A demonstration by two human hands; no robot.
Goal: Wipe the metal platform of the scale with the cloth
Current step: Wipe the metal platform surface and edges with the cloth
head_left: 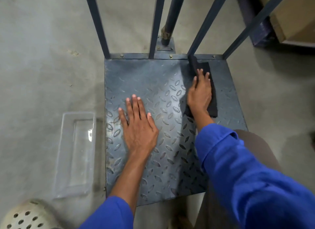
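Note:
The scale's metal platform (170,85) is a dark blue-grey checker plate lying on the concrete floor. A dark cloth (214,101) lies on its right side, reaching up to the back rail. My right hand (200,92) presses flat on the cloth, fingers stretched toward the back edge. My left hand (138,124) rests flat on the bare plate at the centre left, fingers spread, holding nothing. Both arms wear blue sleeves.
Dark metal rail bars (97,20) and a round post (170,24) rise from the platform's back edge. A clear plastic tray (76,153) lies on the floor left of the platform. A perforated pale shoe (25,216) shows bottom left, cardboard boxes (293,20) top right.

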